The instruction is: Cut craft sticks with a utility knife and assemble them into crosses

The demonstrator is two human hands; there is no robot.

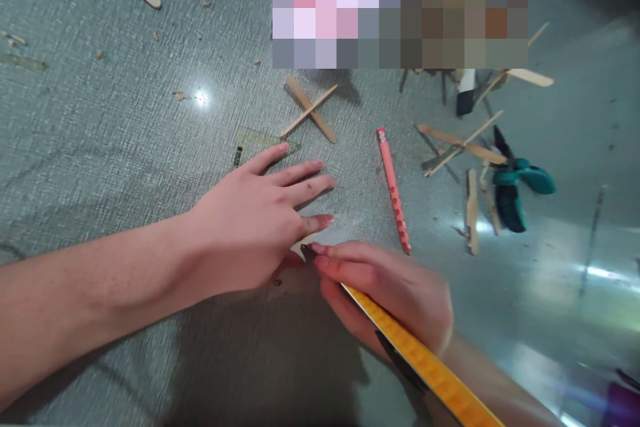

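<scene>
I see the knife (425,361) with its dark tip on the tabletop (125,147), just beside the left hand (250,227). The right hand (395,293) has its grip closed on it; the left grip is open, flat. A pencil (393,190) lies near.

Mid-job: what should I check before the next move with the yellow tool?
1. Right hand grips the yellow tool firmly: ok.
2. Left hand flat and spread on the table: ok.
3. Left hand clear of the tool's front end: not ok, the thumb sits right beside it.
4. Anything pinned under the left hand: cannot tell, hidden.
5. Pink pencil and teal-handled tool apart from both hands: ok.
</scene>
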